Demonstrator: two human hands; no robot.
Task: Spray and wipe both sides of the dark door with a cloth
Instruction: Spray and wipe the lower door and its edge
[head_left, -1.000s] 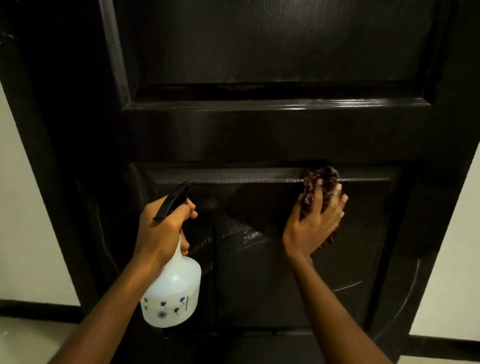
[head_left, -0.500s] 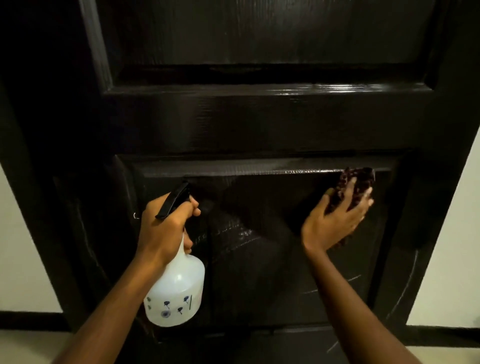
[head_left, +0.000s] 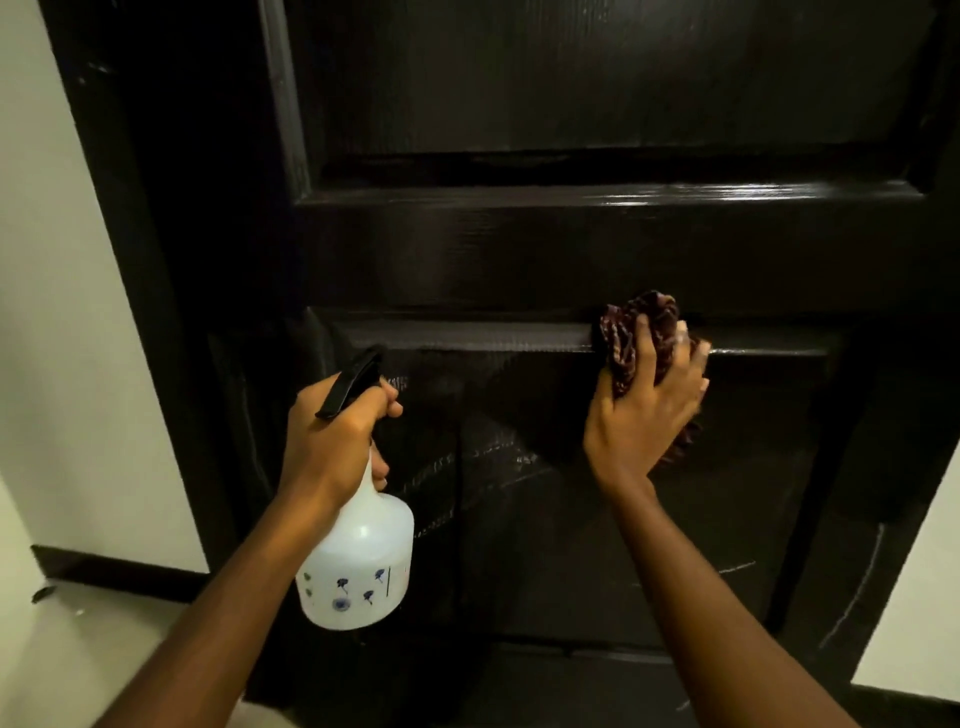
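The dark panelled door (head_left: 519, 249) fills the view, its lower panel streaked with wet marks. My right hand (head_left: 644, 410) presses a bunched dark red patterned cloth (head_left: 631, 325) against the top moulding of the lower panel, fingers spread over it. To the left my left hand (head_left: 332, 441) grips the neck of a white spray bottle (head_left: 358, 566) with a black trigger head, held upright a little in front of the door. Small blue flower prints mark the bottle's body.
Pale walls (head_left: 57, 322) stand on both sides of the black door frame. A black skirting board (head_left: 119, 574) runs along the floor at the lower left, and another strip shows at the lower right.
My right hand slid the cloth right along the panel's top edge, then back left towards the middle. The spray bottle stayed in my left hand. The camera shifted.
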